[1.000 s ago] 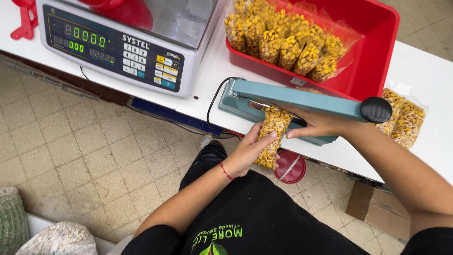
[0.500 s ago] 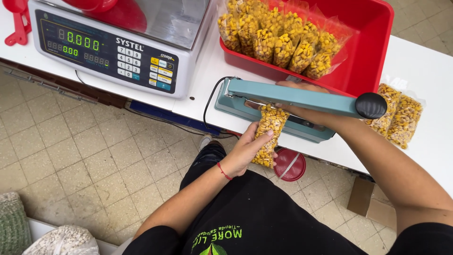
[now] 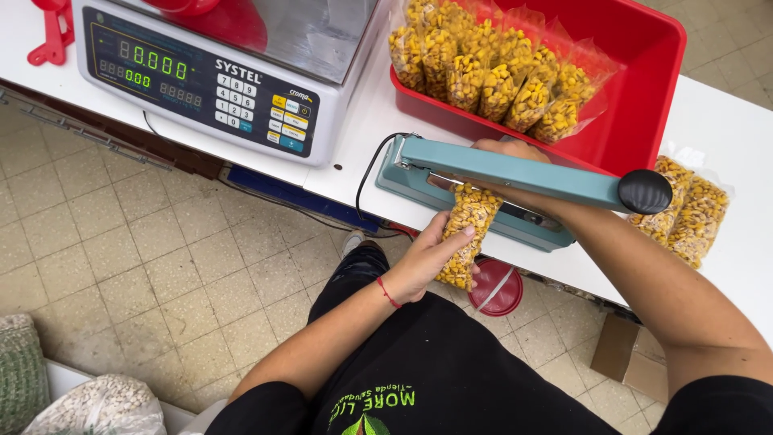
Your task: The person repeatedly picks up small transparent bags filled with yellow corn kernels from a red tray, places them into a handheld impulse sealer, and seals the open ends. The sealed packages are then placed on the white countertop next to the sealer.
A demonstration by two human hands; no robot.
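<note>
At centre frame a corn bag (image 3: 469, 236) hung from the sealer (image 3: 515, 179), gripped from below by the left hand (image 3: 427, 259). The right hand (image 3: 503, 151) lay mostly hidden under the sealer's arm, its grip unclear. Since before, the arm had lifted slightly.

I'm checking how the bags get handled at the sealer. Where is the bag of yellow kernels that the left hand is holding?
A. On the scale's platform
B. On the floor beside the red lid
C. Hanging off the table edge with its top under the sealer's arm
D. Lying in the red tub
C: the left hand grips the bag of kernels below the table edge, its top tucked under the teal sealer arm.
</note>
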